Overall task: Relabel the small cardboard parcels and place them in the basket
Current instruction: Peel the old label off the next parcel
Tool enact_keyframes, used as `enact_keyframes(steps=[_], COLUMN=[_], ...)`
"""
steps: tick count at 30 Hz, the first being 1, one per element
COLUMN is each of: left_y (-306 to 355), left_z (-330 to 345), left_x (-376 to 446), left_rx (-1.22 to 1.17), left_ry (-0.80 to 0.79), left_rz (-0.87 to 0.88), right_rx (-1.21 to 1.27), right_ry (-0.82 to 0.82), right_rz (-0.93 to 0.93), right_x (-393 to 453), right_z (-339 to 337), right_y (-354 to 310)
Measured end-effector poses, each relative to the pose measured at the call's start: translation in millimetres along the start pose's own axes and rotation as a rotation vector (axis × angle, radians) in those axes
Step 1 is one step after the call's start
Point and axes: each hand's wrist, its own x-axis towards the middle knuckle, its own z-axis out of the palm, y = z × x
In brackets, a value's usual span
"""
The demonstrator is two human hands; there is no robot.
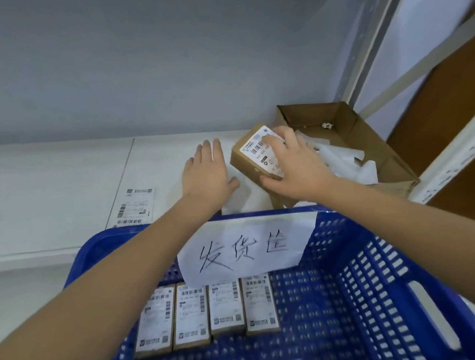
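My right hand point(292, 165) grips a small cardboard parcel point(250, 157) with a white barcode label on its top face, tilted above the white table beyond the basket. My left hand point(206, 173) lies flat on the table just left of the parcel, fingers straight, holding nothing. The blue plastic basket point(351, 270) fills the near foreground. A paper sign point(247, 247) with handwritten characters hangs on its far wall. Several labelled parcels point(207, 313) lie side by side on the basket floor.
An open cardboard box point(369, 135) holding crumpled white backing paper sits at the back right, against a metal shelf post point(373, 41). A sheet of printed labels point(136, 207) lies on the table to the left. A grey wall stands behind.
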Motion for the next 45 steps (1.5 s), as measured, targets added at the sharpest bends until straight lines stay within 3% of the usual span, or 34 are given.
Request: enact_keyframes(steps=[9,15,21,26,31,35,45], left_y=[12,14,22,26,23,23,30], left_z=[-57,-65,-56,-45,-37,-30,-24], left_x=[-113,-188,-248,-279,-290,-290,-280], left_rx=[-0.224,-0.282,-0.172,-0.294,-0.396,-0.316,-0.154], left_ry=[-0.044,-0.145,-0.256,-0.187,-0.142,-0.105,-0.032], left_rz=[0.342,0.41,0.402,0.359,0.32,0.311,0.307], right_rx=[0.146,0.155,0.126,0.189,0.302,0.324,0.427], right_ry=[-0.094,-0.082,-0.127,-0.126,0.059,0.138,0.117], right_rz=[-0.177,-0.369,-0.522,-0.482,-0.286,-0.259,-0.172], right_x=[-107,-175,-226,-257,-276,-277,-272], right_z=[-36,-37,-33,-30,-28,-22,-17], right_y=[-33,-51,-66,-83,-112,-122,-122])
